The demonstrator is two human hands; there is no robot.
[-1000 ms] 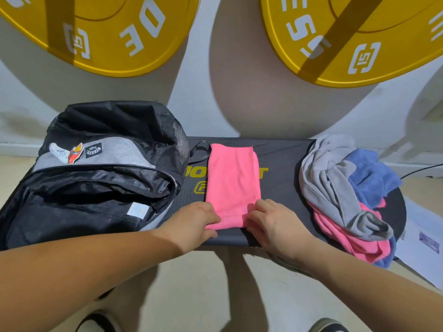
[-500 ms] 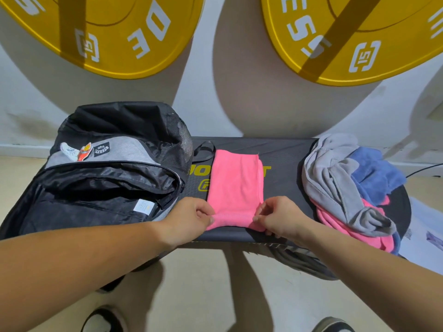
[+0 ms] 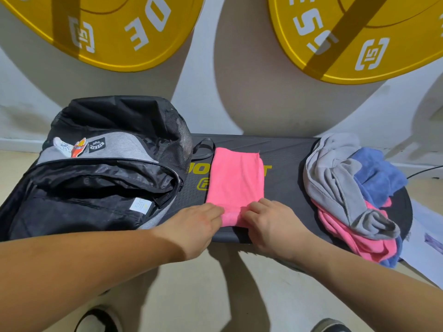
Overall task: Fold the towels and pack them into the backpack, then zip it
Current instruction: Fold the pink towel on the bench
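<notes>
Two yellow round weight plates (image 3: 107,32) hung on the white wall behind. Below them stood a black textured worktop (image 3: 285,188). A black-and-grey nylon backpack (image 3: 100,188) lay on its left end, main zip open, black lining exposed. On the right end sat a loose pile of grey, blue and pink towels (image 3: 347,188), well apart from the backpack. The folded pink towel (image 3: 236,180) lay flat between them, covering the middle of the worktop's yellow lettering. The left hand (image 3: 194,226) and right hand (image 3: 271,224) flanked its near end, where the fingers (image 3: 254,209) of both pinched the edge, which was bunched up. Plate text read "DE" and "ESS"; the backpack patch was unreadable.
</notes>
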